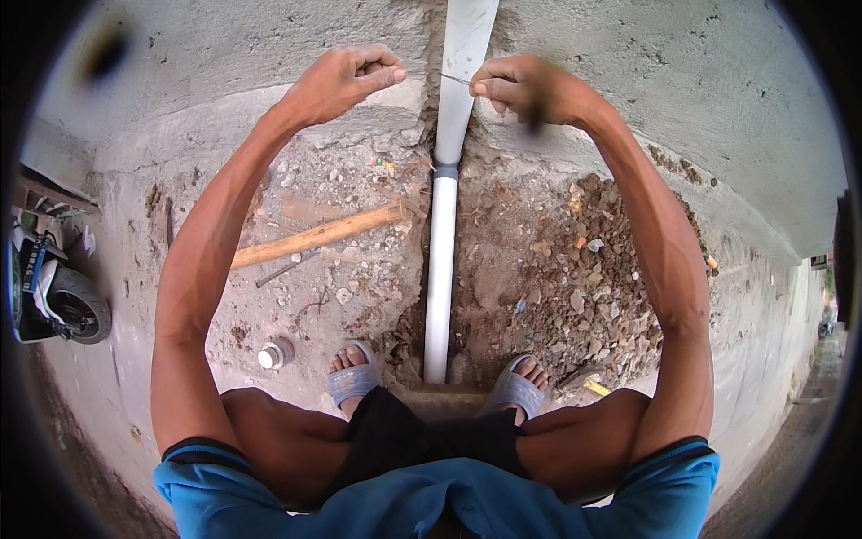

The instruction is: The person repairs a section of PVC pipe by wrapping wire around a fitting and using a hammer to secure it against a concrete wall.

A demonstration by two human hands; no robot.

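In front of the wall, my right hand pinches a thin dark wire-like piece, which crosses the face of a grey-white pipe. My left hand is raised on the other side of the pipe, thumb and fingertips pressed together. Whether anything thin sits in that pinch is too small to tell. The upright pipe stands in a groove in the wall and meets a white ground pipe at a dark grey joint. That lower length lies in a narrow trench running between my sandalled feet.
Left of the trench lie a wooden handle, a thin metal rod and a small white-lidded can. Rubble and soil are heaped to the right. A motorbike wheel shows at the far left. The rough cement wall stands ahead.
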